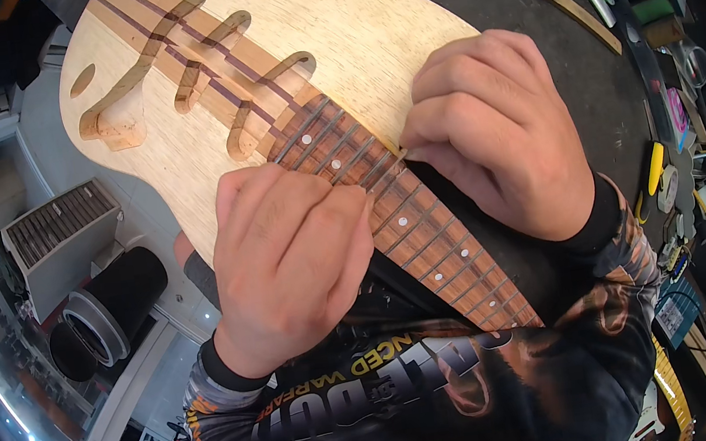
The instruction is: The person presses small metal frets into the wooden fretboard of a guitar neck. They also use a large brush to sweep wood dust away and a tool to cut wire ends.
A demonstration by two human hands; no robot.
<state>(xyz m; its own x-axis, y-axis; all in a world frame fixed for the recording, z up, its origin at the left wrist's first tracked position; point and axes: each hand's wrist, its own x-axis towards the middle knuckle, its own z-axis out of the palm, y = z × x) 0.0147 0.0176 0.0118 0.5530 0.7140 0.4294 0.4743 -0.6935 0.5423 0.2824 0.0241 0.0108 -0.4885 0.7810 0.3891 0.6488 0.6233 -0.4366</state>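
Fretboard (427,247) ran between left hand (292,259) and right hand (498,145), both curled at its edges, anything pinched unclear; it looked already fretted and dotted, guitar body (373,24) beyond both hands routed, not yet finished or strung.

Guitar body (348,36) beyond fretboard (427,247): top cut off. Left hand (292,259) hides part of fretboard. Right hand (492,133) beside fretboard: fingertip contents unclear.

1. Guitar body (365,34) — pale wood, face up and slanted, with routed cavities (115,131) and a dark-striped centre strip (214,57).
2. Fretboard (422,237) — reddish-brown, metal-fretted, with white dot inlays (403,221), running from the body and tapering toward the lower right.
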